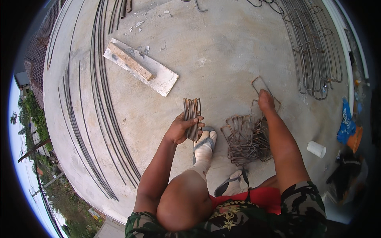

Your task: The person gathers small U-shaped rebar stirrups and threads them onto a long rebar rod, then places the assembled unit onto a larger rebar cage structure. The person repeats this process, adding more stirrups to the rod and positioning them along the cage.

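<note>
My left hand (180, 127) grips a stacked bundle of rusty rectangular wire stirrups (192, 111), held upright above my left foot in a sandal (205, 142). My right hand (265, 100) reaches forward and pinches a single rectangular stirrup (258, 83) that rests on the concrete. Between my hands, beside my right forearm, lies a loose pile of several more stirrups (246, 139).
A concrete slab (222, 51) carries long rebar rods (101, 95) curving along the left, a white board with a wood block (139, 66), and a rebar cage (315, 51) at the right. A white cup (316, 148), blue cloth (347, 123) and orange container (355, 138) sit at the right edge.
</note>
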The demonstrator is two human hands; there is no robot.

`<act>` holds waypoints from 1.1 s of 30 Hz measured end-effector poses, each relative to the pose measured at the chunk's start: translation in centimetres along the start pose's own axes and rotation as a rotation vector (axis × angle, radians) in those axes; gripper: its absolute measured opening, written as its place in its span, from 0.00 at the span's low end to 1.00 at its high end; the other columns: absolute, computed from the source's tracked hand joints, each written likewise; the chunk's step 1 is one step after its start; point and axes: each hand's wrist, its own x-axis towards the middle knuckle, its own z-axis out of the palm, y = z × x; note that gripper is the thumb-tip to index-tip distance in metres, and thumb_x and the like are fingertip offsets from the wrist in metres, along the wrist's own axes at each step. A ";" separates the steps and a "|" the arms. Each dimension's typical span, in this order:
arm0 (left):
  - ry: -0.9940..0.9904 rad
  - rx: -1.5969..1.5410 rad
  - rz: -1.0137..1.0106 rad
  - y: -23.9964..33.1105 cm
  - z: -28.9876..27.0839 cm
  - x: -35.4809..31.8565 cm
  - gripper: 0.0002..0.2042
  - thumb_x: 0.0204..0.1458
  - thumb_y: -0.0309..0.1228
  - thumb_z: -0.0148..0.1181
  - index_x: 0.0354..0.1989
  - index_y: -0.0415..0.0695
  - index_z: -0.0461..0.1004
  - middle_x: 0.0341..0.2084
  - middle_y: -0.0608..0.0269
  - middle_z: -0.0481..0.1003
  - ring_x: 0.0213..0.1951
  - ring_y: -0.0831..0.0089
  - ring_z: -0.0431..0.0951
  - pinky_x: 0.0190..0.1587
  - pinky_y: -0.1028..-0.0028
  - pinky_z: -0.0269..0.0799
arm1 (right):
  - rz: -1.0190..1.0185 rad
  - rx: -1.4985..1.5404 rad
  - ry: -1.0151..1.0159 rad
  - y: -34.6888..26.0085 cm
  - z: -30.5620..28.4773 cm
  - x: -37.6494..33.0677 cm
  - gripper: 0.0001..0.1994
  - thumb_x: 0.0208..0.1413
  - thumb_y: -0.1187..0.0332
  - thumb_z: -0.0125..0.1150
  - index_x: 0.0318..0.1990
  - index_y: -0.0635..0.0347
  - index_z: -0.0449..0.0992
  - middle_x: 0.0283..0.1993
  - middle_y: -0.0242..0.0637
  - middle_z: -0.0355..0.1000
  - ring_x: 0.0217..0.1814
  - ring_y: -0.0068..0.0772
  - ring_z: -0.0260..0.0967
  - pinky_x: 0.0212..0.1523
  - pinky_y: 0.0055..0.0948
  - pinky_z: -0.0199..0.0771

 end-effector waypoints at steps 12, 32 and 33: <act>-0.014 -0.012 0.022 0.3 -1.2 1.5 0.13 0.59 0.24 0.54 0.51 0.39 0.65 0.43 0.53 0.75 0.41 0.63 0.79 0.38 0.63 0.82 | -0.679 -0.117 0.113 -7.5 -14.7 -5.2 0.04 0.48 0.74 0.56 0.34 0.58 0.73 0.34 0.38 0.71 0.43 0.40 0.68 0.47 0.36 0.68; -0.017 -0.163 0.046 0.0 3.8 2.2 0.13 0.58 0.24 0.56 0.50 0.38 0.67 0.40 0.56 0.75 0.40 0.64 0.79 0.41 0.64 0.80 | -0.355 0.921 -0.427 -16.7 -10.5 -15.2 0.33 0.46 0.56 0.71 0.57 0.66 0.68 0.56 0.48 0.68 0.66 0.50 0.59 0.63 0.46 0.58; -0.014 -0.228 0.081 0.3 4.1 2.3 0.12 0.58 0.24 0.56 0.50 0.38 0.67 0.40 0.57 0.75 0.40 0.64 0.79 0.42 0.64 0.80 | -0.509 0.779 -0.292 -16.7 -8.7 -16.0 0.34 0.46 0.56 0.71 0.57 0.66 0.67 0.55 0.47 0.70 0.66 0.50 0.58 0.63 0.47 0.57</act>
